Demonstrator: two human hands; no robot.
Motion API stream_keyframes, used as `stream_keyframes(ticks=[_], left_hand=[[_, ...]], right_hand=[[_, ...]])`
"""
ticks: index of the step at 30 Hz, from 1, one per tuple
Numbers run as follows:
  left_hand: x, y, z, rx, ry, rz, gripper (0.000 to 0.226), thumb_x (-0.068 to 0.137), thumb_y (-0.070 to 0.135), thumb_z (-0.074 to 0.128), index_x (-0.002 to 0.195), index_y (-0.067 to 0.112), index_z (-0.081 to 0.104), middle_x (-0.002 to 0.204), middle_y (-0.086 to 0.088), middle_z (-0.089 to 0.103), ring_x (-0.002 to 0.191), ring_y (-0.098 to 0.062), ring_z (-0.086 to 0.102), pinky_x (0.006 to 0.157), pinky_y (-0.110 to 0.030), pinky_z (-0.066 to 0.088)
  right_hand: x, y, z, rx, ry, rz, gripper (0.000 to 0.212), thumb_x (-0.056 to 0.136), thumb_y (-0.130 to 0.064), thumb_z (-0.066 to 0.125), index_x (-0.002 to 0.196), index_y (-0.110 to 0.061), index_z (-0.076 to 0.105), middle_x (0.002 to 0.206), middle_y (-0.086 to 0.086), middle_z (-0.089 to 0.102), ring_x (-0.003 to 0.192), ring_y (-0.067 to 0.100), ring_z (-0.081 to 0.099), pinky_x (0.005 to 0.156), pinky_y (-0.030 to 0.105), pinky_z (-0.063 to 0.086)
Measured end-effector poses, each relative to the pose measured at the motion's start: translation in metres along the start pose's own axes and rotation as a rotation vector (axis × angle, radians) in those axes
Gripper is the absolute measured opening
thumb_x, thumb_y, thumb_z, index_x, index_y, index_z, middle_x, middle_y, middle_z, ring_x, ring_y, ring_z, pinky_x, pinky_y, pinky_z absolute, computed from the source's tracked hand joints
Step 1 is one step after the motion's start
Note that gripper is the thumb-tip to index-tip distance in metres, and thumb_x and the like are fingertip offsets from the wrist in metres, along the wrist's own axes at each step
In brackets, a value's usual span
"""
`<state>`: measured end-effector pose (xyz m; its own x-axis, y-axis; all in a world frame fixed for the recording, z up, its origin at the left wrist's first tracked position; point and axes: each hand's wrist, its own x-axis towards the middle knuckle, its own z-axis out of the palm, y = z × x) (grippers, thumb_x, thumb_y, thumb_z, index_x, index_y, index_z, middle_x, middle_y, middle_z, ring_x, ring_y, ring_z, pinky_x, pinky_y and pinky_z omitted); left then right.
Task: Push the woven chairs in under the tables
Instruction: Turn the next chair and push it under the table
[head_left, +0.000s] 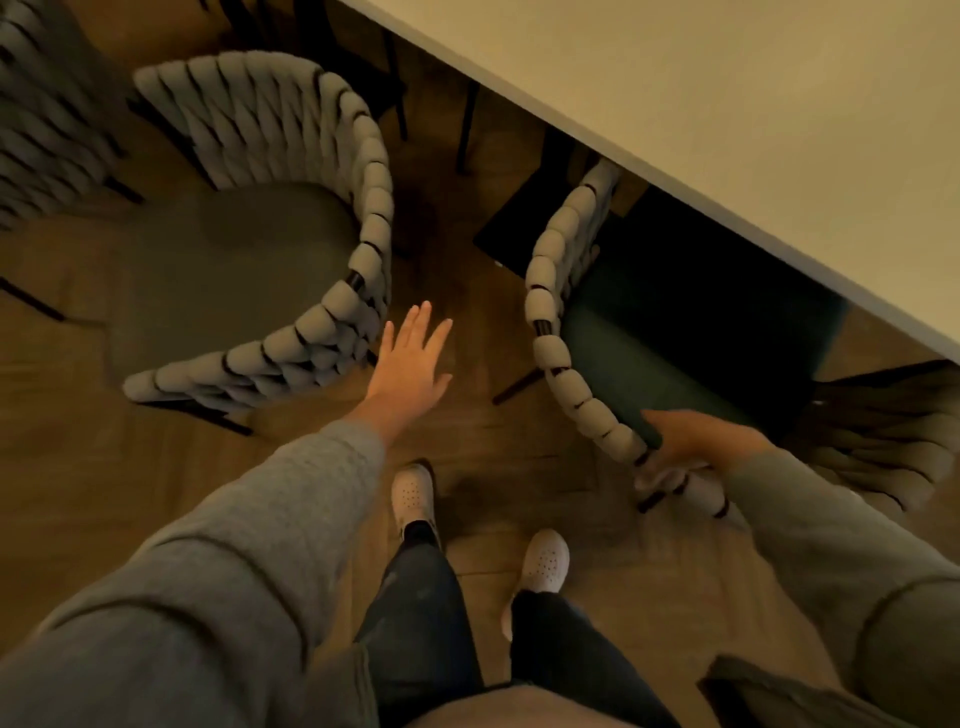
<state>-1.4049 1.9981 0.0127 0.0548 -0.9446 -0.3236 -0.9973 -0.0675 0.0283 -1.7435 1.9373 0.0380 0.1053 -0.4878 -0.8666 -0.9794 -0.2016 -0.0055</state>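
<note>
As right hand (693, 444) grips woven chair (545, 301), smooth tabletop (727, 104)

Grey woven-rope chair with dark green seat (675, 338): front hidden beneath pale flat tabletop (727, 104), which is cut by the top and right edges. Right hand (696, 441) gripping its backrest: motion-blurred, fingers indistinct. Second grey woven chair, upper left (47, 114): blurred, cropped by the frame.

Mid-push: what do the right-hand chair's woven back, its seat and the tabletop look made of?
Chair back: thick grey padded cord, likely fabric rope, wound over a dark frame showing between wraps. Seat: dark green, soft matte upholstery, perhaps velvet. Tabletop: smooth pale matte slab; material unclear.
</note>
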Motion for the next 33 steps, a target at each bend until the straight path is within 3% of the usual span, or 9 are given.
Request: stream_keyframes(ticks=[2, 5, 7, 11, 16, 21, 24, 28, 33], left_hand=[[0.003, -0.039, -0.008, -0.045, 0.021, -0.086, 0.079, 0.095, 0.047, 0.050, 0.155, 0.020, 0.006, 0.162, -0.010, -0.006, 0.149, -0.027, -0.005, 0.121, -0.048, 0.005], [0.012, -0.087, -0.021, -0.121, 0.035, -0.194, 0.087, 0.091, 0.050, 0.056, 0.155, 0.019, 0.007, 0.162, -0.011, -0.002, 0.149, -0.028, -0.003, 0.120, -0.049, 0.004], [0.024, -0.113, -0.027, -0.190, 0.025, -0.265, 0.094, 0.087, 0.054, 0.060, 0.154, 0.018, 0.005, 0.162, -0.010, 0.001, 0.149, -0.027, -0.001, 0.120, -0.050, 0.005], [0.053, -0.151, -0.033, -0.388, -0.075, -0.359, 0.111, 0.077, 0.062, 0.067, 0.154, 0.019, 0.000, 0.160, -0.009, 0.016, 0.147, -0.028, 0.013, 0.119, -0.050, 0.016], [0.082, -0.157, -0.032, -0.680, -0.205, -0.437, 0.111, 0.074, 0.055, 0.075, 0.154, 0.026, 0.004, 0.147, -0.012, 0.041, 0.132, -0.033, 0.042, 0.103, -0.045, 0.041], [0.114, -0.156, -0.027, -0.683, -0.222, -0.470, 0.092, 0.084, 0.034, 0.069, 0.154, 0.027, 0.009, 0.133, -0.011, 0.054, 0.116, -0.033, 0.056, 0.091, -0.043, 0.048], [0.123, -0.153, -0.024, -0.659, -0.276, -0.490, 0.084, 0.089, 0.029, 0.060, 0.154, 0.031, 0.007, 0.134, -0.012, 0.053, 0.116, -0.035, 0.055, 0.091, -0.043, 0.048], [0.124, -0.149, -0.022, -0.703, -0.238, -0.511, 0.068, 0.091, 0.026, 0.058, 0.149, 0.031, 0.023, 0.130, -0.011, 0.056, 0.114, -0.033, 0.057, 0.091, -0.043, 0.050], [0.113, -0.150, -0.017, -0.697, -0.232, -0.508, 0.064, 0.091, 0.019, 0.059, 0.147, 0.028, 0.028, 0.124, -0.010, 0.060, 0.111, -0.032, 0.059, 0.086, -0.043, 0.051]], right_hand=[[0.009, -0.061, -0.035, -0.048, 0.139, -0.008, 0.118, 0.063, -0.056, 0.083, 0.154, -0.020, 0.017, 0.146, 0.006, 0.046, 0.129, 0.027, 0.048, 0.103, 0.040, 0.042], [0.023, -0.141, -0.086, -0.064, 0.401, -0.138, 0.110, 0.073, -0.051, 0.078, 0.154, -0.022, 0.010, 0.139, 0.010, 0.049, 0.116, 0.028, 0.056, 0.085, 0.037, 0.049], [0.032, -0.189, -0.118, -0.071, 0.503, -0.274, 0.103, 0.080, -0.047, 0.074, 0.154, -0.026, 0.007, 0.148, 0.009, 0.038, 0.125, 0.029, 0.050, 0.091, 0.039, 0.048], [0.060, -0.269, -0.158, -0.215, 0.600, -0.474, 0.095, 0.084, -0.034, 0.073, 0.154, -0.027, 0.010, 0.157, 0.008, 0.026, 0.141, 0.029, 0.030, 0.113, 0.044, 0.031], [0.101, -0.318, -0.204, -0.575, 0.650, -0.624, 0.092, 0.085, -0.015, 0.071, 0.154, -0.020, 0.011, 0.159, 0.012, 0.017, 0.147, 0.029, 0.015, 0.121, 0.045, 0.015], [0.146, -0.358, -0.271, -0.990, 0.647, -0.742, 0.080, 0.092, -0.006, 0.055, 0.155, -0.019, 0.009, 0.161, 0.013, 0.008, 0.149, 0.030, 0.003, 0.121, 0.049, 0.009], [0.172, -0.374, -0.297, -1.189, 0.583, -0.758, 0.084, 0.089, -0.011, 0.062, 0.155, -0.020, 0.010, 0.160, 0.011, 0.012, 0.149, 0.030, 0.002, 0.120, 0.052, 0.009], [0.204, -0.394, -0.306, -1.355, 0.535, -0.805, 0.072, 0.089, -0.007, 0.061, 0.150, -0.021, 0.026, 0.159, 0.009, 0.021, 0.149, 0.030, 0.004, 0.120, 0.053, 0.005], [0.210, -0.404, -0.304, -1.393, 0.514, -0.895, 0.053, 0.089, -0.011, 0.059, 0.138, -0.022, 0.042, 0.147, 0.005, 0.041, 0.143, 0.028, 0.025, 0.119, 0.051, 0.005]])
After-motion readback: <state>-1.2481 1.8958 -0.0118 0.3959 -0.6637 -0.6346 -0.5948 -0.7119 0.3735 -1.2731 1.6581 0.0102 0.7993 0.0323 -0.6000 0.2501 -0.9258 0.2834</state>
